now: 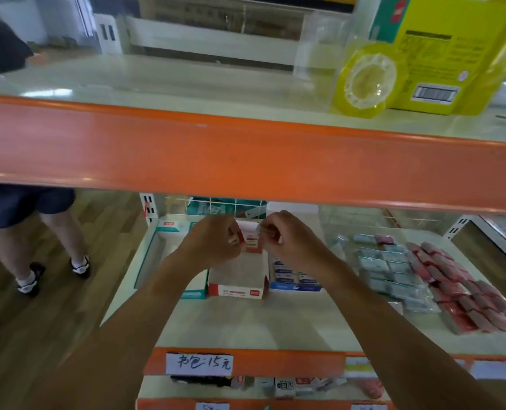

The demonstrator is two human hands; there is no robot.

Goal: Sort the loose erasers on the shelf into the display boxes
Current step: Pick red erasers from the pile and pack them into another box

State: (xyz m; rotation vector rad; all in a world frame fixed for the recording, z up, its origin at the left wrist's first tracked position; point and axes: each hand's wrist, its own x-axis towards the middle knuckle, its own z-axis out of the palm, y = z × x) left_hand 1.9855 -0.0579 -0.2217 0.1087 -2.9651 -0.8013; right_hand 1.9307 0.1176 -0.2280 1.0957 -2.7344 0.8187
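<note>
**Two hands raised over the red display box**

Held together above the far end of the red-and-white display box (237,291), on the middle shelf (245,324). In the left hand (213,242), fingers curled round a small red-and-white eraser (234,240). In the right hand (288,242), thumb and forefinger pinching another small piece (271,231) — red with a pale end, too blurred to name for certain. Hands close together, backs toward the camera; contact between them impossible to tell.

Between the two hands, at the far end of that box, a red-labelled item (250,244) standing upright. Just left of the box, a teal-and-white display box (168,227). Just right, a blue-and-white box (294,287) with blue-labelled pieces packed inside.

Well to the right on the same shelf, the loose erasers: a heap of grey-blue wrapped ones (390,270) and, touching it on the right, a heap of pink-red ones (464,294).

Across the whole view above, the orange edge of the upper shelf (245,155) — with a yellow pack (441,60) and a yellow tape roll (367,81) on top at far right. On the near orange strip, a handwritten price tag (200,363). At left on the wooden floor, another person's legs (59,232) in dark shorts.
</note>
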